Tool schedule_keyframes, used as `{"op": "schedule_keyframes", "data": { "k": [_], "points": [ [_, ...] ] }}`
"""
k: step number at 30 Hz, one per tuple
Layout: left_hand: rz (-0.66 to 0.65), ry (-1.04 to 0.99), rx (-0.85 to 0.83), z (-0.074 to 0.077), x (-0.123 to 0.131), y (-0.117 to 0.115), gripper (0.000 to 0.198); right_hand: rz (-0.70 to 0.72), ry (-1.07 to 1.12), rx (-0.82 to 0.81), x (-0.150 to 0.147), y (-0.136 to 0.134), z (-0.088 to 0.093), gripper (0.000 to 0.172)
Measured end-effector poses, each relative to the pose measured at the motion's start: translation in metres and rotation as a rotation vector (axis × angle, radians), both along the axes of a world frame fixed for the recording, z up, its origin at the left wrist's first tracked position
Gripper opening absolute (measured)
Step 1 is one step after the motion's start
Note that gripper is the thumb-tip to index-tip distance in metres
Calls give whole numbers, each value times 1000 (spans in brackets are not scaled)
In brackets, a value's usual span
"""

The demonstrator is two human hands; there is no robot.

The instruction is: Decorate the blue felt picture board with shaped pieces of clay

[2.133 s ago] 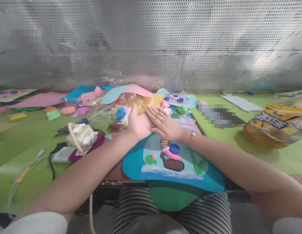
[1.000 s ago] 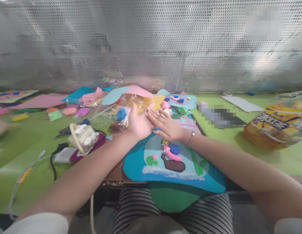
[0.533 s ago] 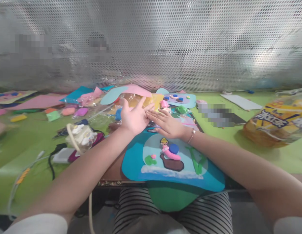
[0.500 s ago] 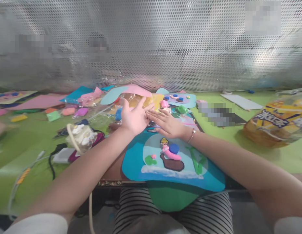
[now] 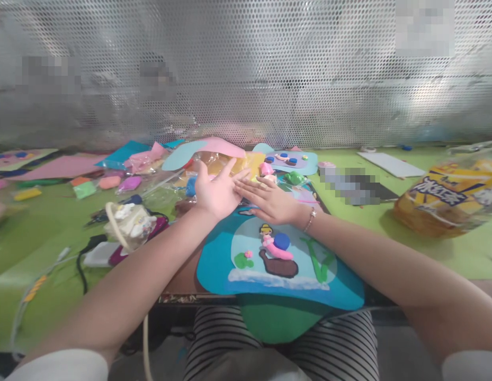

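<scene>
My left hand (image 5: 217, 189) is turned palm up with its fingers spread. Across its fingers and palm edge lie the straight fingers of my right hand (image 5: 270, 199), palm down; whether anything small sits between them is hidden. Just below both hands is a blue foam sheet (image 5: 214, 270) with a clay picture on it. The picture has a clay figure (image 5: 274, 246) with a yellow hat, pink body and round blue shell, on a brown clay shape (image 5: 283, 267). Green clay stalks (image 5: 319, 262) stand at its right, a green leaf shape (image 5: 243, 260) at its left.
Bagged clay, such as a green lump (image 5: 295, 178) and a pink lump (image 5: 266, 169), lies behind my hands. A second clay picture (image 5: 309, 165) sits further back. To the right stands a drink bottle (image 5: 444, 203); at left are a white power bank (image 5: 95, 255) and cables (image 5: 31, 296).
My hands stay pressed together in nearly the same pose. The whole view has shifted slightly, with things appearing a little further left.
</scene>
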State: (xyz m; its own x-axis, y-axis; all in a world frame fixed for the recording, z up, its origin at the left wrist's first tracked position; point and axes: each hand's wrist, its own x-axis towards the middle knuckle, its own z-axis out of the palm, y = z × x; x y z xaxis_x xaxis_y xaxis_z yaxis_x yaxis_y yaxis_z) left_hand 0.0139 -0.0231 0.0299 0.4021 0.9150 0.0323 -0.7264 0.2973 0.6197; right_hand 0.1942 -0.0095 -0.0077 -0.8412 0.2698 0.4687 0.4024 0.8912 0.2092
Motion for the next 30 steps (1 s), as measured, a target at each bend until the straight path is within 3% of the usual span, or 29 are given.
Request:
{"op": "schedule_keyframes", "data": {
  "k": [18, 30],
  "points": [
    [-42, -33, 18, -3, 7, -5, 87, -24, 12, 19, -4, -3, -3, 64],
    [-65, -15, -31, 2, 2, -3, 87, -1, 1, -5, -1, -2, -2, 63]
  ]
}}
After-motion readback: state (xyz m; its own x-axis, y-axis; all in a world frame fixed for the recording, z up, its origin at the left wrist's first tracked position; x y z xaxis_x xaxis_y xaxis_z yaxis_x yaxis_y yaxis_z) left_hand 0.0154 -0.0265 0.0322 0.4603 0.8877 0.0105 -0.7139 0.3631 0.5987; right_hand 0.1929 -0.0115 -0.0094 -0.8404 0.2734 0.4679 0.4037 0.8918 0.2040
